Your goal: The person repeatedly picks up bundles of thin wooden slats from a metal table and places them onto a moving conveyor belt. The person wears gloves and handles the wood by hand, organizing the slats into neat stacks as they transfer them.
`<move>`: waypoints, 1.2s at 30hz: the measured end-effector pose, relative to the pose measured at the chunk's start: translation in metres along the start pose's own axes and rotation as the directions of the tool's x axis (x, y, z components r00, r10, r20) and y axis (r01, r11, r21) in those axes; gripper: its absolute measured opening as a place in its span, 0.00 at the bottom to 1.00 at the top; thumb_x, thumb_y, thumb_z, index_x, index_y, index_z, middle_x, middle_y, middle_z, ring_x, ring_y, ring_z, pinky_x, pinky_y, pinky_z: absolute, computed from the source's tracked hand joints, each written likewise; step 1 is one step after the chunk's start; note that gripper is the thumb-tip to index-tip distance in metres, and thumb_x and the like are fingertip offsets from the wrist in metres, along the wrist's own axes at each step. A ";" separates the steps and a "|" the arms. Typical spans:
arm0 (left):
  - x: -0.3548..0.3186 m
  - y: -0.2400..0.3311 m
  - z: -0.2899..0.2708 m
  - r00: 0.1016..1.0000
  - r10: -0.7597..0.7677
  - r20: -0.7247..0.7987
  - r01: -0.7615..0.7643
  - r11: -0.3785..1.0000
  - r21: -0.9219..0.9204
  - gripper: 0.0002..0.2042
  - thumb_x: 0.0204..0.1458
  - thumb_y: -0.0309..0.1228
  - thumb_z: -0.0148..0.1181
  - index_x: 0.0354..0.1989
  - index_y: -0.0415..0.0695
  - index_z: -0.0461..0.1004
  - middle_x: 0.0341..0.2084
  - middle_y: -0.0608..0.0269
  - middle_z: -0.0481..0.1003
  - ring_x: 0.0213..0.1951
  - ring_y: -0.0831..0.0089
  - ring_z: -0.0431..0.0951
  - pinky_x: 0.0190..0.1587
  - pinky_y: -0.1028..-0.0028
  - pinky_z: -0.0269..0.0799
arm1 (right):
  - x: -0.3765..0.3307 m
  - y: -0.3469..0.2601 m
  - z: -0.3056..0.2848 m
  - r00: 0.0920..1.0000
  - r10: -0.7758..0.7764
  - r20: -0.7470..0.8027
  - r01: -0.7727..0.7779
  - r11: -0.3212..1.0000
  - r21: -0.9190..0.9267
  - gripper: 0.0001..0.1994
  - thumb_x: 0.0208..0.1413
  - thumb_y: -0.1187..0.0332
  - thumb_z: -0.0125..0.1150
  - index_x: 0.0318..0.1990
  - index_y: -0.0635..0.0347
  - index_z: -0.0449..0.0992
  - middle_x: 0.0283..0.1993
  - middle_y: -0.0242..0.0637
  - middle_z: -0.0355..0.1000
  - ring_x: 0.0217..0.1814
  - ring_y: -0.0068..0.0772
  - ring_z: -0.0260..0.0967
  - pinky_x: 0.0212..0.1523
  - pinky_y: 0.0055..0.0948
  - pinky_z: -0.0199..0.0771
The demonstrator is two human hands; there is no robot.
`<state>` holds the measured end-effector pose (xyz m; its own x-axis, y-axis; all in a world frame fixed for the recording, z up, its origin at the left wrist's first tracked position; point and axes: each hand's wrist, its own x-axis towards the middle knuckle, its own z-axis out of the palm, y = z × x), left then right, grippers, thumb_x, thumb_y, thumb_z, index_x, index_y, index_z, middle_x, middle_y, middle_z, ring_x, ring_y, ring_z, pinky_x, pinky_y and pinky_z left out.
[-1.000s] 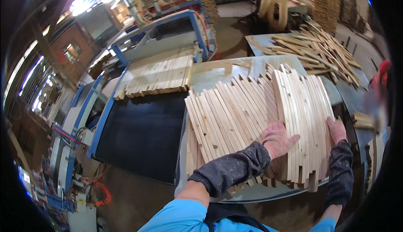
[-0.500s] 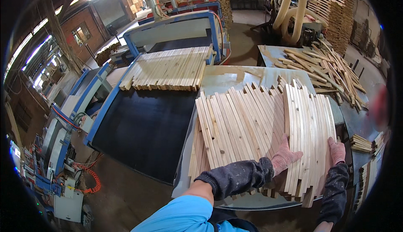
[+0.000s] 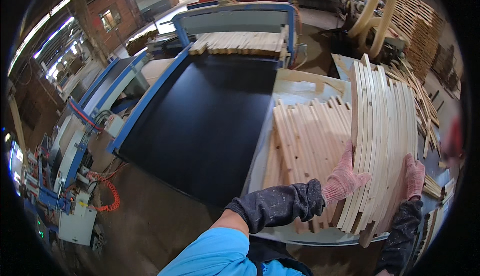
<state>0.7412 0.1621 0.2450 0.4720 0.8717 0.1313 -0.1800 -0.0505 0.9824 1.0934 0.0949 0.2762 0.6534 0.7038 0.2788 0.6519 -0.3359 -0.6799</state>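
Observation:
A side-by-side row of pale wooden strips (image 3: 382, 126) is squeezed between my two hands, over the right part of the metal table. My left hand (image 3: 345, 178), in a pink knit glove, presses the row's left side with the thumb across the top. On its right side my right hand (image 3: 414, 177), gloved alike, grips the outermost strip. Some strips stick out unevenly at the near end. Left of the row, more wooden strips (image 3: 312, 146) lie stacked on the table (image 3: 295, 87), partly behind my left sleeve.
To the left runs a black conveyor belt (image 3: 200, 126) with a blue frame, leading into a machine (image 3: 235, 20). Another row of strips (image 3: 237, 43) lies at its far end. Loose offcuts (image 3: 425, 111) are heaped on the right, near thick hoses (image 3: 372, 8) and tall wood stacks (image 3: 417, 31).
The held row has come up off the stack, closer to me. On the belt, the other strips have moved farther toward the machine. My view has shifted left.

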 end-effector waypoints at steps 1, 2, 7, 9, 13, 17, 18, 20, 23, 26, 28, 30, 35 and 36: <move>-0.008 0.008 -0.015 0.999 0.038 -0.006 -0.038 0.998 -0.044 0.62 0.54 0.32 0.76 0.83 0.34 0.28 0.77 0.41 0.56 0.75 0.54 0.63 0.77 0.63 0.60 | 0.001 0.001 0.006 1.000 0.015 0.012 -0.016 0.998 0.066 0.28 0.71 0.49 0.65 0.31 0.70 0.77 0.25 0.31 0.66 0.31 0.27 0.58 0.33 0.39 0.65; -0.014 0.013 -0.032 0.995 0.085 -0.046 -0.087 0.996 -0.032 0.62 0.54 0.32 0.76 0.84 0.35 0.27 0.77 0.41 0.56 0.75 0.54 0.63 0.77 0.63 0.60 | -0.009 -0.024 0.018 1.000 -0.011 0.015 0.009 0.995 0.102 0.27 0.71 0.49 0.64 0.32 0.71 0.78 0.26 0.31 0.67 0.31 0.27 0.59 0.34 0.38 0.65; -0.070 0.063 -0.156 0.981 0.165 -0.101 -0.171 0.984 -0.052 0.62 0.55 0.31 0.74 0.85 0.41 0.25 0.78 0.38 0.54 0.76 0.55 0.63 0.76 0.62 0.63 | -0.081 -0.176 0.057 0.990 -0.094 0.100 0.081 0.988 0.129 0.25 0.71 0.50 0.64 0.41 0.72 0.81 0.33 0.34 0.75 0.37 0.27 0.66 0.42 0.34 0.72; -0.097 0.073 -0.212 0.963 0.225 -0.146 -0.221 0.974 0.044 0.61 0.55 0.30 0.73 0.85 0.43 0.25 0.77 0.38 0.55 0.75 0.55 0.63 0.75 0.61 0.64 | -0.118 -0.240 0.095 0.981 -0.161 0.112 0.142 0.976 0.164 0.25 0.70 0.51 0.64 0.43 0.74 0.82 0.34 0.37 0.77 0.38 0.30 0.70 0.42 0.36 0.73; -0.150 0.071 -0.343 0.933 0.316 -0.171 -0.302 0.948 0.102 0.60 0.56 0.26 0.71 0.85 0.46 0.26 0.74 0.41 0.59 0.72 0.55 0.66 0.74 0.58 0.67 | -0.217 -0.360 0.187 0.992 -0.026 0.125 -0.011 0.958 0.287 0.24 0.69 0.53 0.62 0.46 0.75 0.83 0.37 0.47 0.79 0.41 0.39 0.74 0.46 0.43 0.75; -0.204 0.083 -0.446 0.951 0.246 -0.189 -0.235 0.969 0.077 0.59 0.55 0.25 0.72 0.85 0.46 0.28 0.75 0.43 0.59 0.73 0.56 0.66 0.74 0.59 0.68 | -0.278 -0.410 0.255 0.979 -0.027 0.200 -0.006 0.987 0.163 0.21 0.69 0.54 0.63 0.47 0.70 0.84 0.41 0.54 0.80 0.44 0.50 0.76 0.49 0.49 0.76; -0.218 0.082 -0.468 0.953 0.217 -0.211 -0.198 0.974 0.108 0.59 0.55 0.26 0.73 0.85 0.45 0.29 0.75 0.42 0.59 0.73 0.55 0.66 0.74 0.58 0.68 | -0.287 -0.413 0.277 0.969 -0.019 0.245 -0.008 0.994 0.108 0.21 0.69 0.54 0.64 0.47 0.69 0.84 0.42 0.54 0.80 0.45 0.50 0.76 0.49 0.48 0.76; -0.240 0.077 -0.508 0.963 0.144 -0.229 -0.130 0.989 0.074 0.59 0.55 0.28 0.74 0.85 0.44 0.30 0.74 0.42 0.60 0.72 0.55 0.67 0.74 0.57 0.68 | -0.302 -0.397 0.327 0.951 -0.093 0.295 0.060 0.991 0.120 0.23 0.65 0.50 0.70 0.44 0.67 0.85 0.38 0.52 0.81 0.41 0.45 0.78 0.46 0.45 0.77; -0.268 0.067 -0.553 0.958 0.057 -0.281 -0.042 0.997 0.058 0.57 0.54 0.28 0.74 0.85 0.42 0.34 0.69 0.45 0.64 0.69 0.57 0.70 0.73 0.58 0.69 | -0.342 -0.423 0.371 0.937 -0.011 0.349 -0.013 0.998 0.066 0.26 0.60 0.45 0.75 0.40 0.66 0.86 0.32 0.48 0.82 0.36 0.43 0.79 0.43 0.43 0.78; -0.290 0.055 -0.591 0.940 -0.035 -0.341 0.039 0.999 0.005 0.54 0.54 0.27 0.73 0.84 0.42 0.40 0.68 0.49 0.67 0.68 0.59 0.71 0.73 0.58 0.69 | -0.379 -0.447 0.406 0.906 0.010 0.423 0.005 0.999 -0.034 0.30 0.58 0.42 0.75 0.39 0.69 0.85 0.34 0.51 0.83 0.38 0.47 0.81 0.44 0.43 0.78; -0.302 0.042 -0.620 0.934 -0.104 -0.342 0.093 0.994 -0.049 0.51 0.53 0.27 0.72 0.83 0.42 0.44 0.66 0.52 0.68 0.67 0.61 0.72 0.72 0.59 0.70 | -0.399 -0.448 0.431 0.877 0.012 0.481 0.028 0.997 -0.075 0.33 0.57 0.38 0.74 0.36 0.70 0.84 0.35 0.57 0.82 0.39 0.54 0.81 0.46 0.47 0.78; -0.308 0.029 -0.651 0.939 -0.158 -0.305 0.136 0.986 -0.094 0.49 0.53 0.26 0.72 0.82 0.43 0.49 0.65 0.54 0.70 0.66 0.63 0.72 0.72 0.60 0.69 | -0.417 -0.439 0.462 0.863 0.011 0.505 0.063 0.989 -0.130 0.36 0.56 0.34 0.72 0.35 0.70 0.83 0.37 0.59 0.82 0.41 0.59 0.82 0.47 0.50 0.79; -0.313 0.036 -0.714 0.945 -0.199 -0.259 0.187 0.980 -0.072 0.40 0.53 0.24 0.71 0.75 0.42 0.59 0.59 0.59 0.74 0.59 0.68 0.74 0.68 0.66 0.71 | -0.448 -0.471 0.492 0.821 0.000 0.571 0.120 0.978 -0.172 0.37 0.56 0.33 0.69 0.37 0.69 0.85 0.40 0.60 0.83 0.47 0.61 0.82 0.52 0.51 0.81; -0.308 0.038 -0.729 0.945 -0.218 -0.244 0.214 0.976 -0.042 0.40 0.53 0.25 0.73 0.74 0.41 0.60 0.57 0.59 0.74 0.59 0.70 0.73 0.67 0.67 0.71 | -0.451 -0.477 0.495 0.812 -0.011 0.583 0.119 0.982 -0.147 0.37 0.56 0.33 0.69 0.38 0.69 0.85 0.41 0.60 0.83 0.47 0.61 0.82 0.52 0.50 0.81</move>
<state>-0.0402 0.2469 0.1454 0.2748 0.9537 -0.1222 -0.1107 0.1576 0.9813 0.2976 0.2480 0.1387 0.2989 0.9405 -0.1619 0.7742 -0.3381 -0.5351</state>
